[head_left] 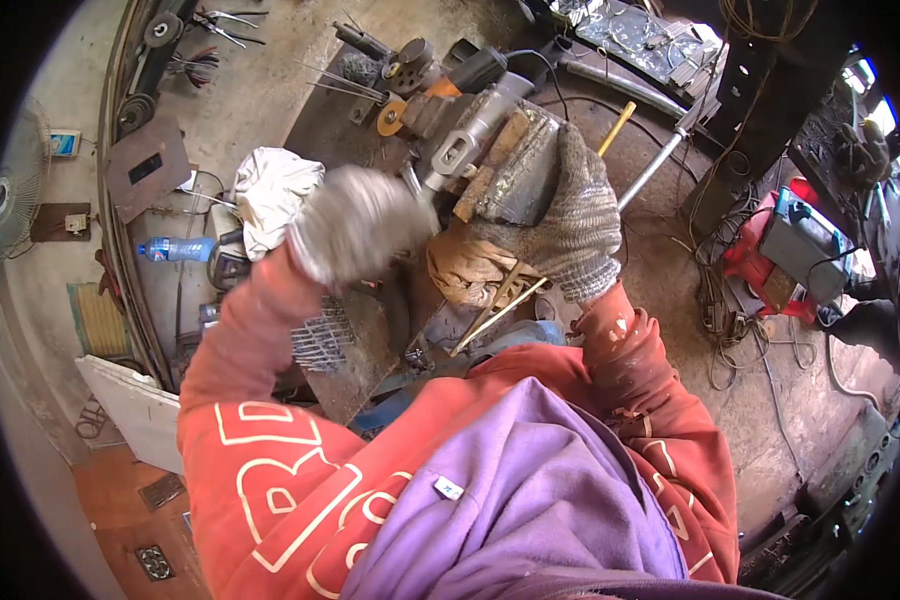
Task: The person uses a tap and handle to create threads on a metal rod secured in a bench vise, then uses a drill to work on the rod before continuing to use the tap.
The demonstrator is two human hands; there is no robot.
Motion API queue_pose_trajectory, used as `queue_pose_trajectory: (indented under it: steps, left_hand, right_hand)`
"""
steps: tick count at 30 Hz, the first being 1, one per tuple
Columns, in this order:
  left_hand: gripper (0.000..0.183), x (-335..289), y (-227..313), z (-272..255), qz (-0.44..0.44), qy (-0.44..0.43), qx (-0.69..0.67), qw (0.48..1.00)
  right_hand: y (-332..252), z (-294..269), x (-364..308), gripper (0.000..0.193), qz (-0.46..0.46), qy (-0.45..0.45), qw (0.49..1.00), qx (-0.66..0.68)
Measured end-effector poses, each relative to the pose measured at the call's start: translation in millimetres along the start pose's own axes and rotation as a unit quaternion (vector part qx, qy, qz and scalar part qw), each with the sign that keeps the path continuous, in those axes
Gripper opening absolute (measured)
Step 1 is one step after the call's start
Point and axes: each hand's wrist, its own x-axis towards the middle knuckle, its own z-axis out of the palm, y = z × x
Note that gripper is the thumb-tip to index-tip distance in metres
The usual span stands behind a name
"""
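A grey metal vise (pixel 462 150) with a slotted body stands on the bench in front of me. In its grip area sit a rusty brown bar (pixel 490 170) and a dark grey metal block (pixel 526 180). My right hand (pixel 578 215), in a grey knit glove, grips the block: the fingers stretch along its right side and the thumb lies across its near end. Just left of the vise, my left hand (pixel 360 222) is gloved and smeared by motion. It is nearest to the short metal end at the vise's left; whether it holds that is hidden.
An angle grinder (pixel 470 72) and a yellow disc (pixel 391 117) lie beyond the vise. White cloth (pixel 275 195) and a water bottle (pixel 177 249) are at left. A yellow rod (pixel 618 128) and a steel pipe (pixel 652 165) stick out at right, near a red-and-grey machine (pixel 795 250) with cables.
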Motion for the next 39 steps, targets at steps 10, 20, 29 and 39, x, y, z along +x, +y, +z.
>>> queue_pose_trajectory:
  steps: [10, 20, 29, 39]
  left_hand:
    - [0.042, 76, -16, -16, 0.110, 0.116, 0.147, 0.976]
    - [0.026, 81, 73, -17, 0.141, 0.045, -0.076, 0.986]
    - [0.031, 48, -40, -4, 0.020, 0.143, 0.096, 0.985]
    - [0.031, 56, -28, -11, 0.118, 0.149, 0.180, 0.965]
  right_hand:
    - [-3, 5, 0, 0.126, -0.023, 0.039, 0.999, 0.014]
    - [18, 12, -4, 0.113, 0.070, 0.014, 0.991, 0.114]
    - [1, 4, 0, 0.134, -0.021, 0.021, 0.999, -0.019]
    - [1, 8, -5, 0.134, -0.027, 0.040, 0.999, -0.010]
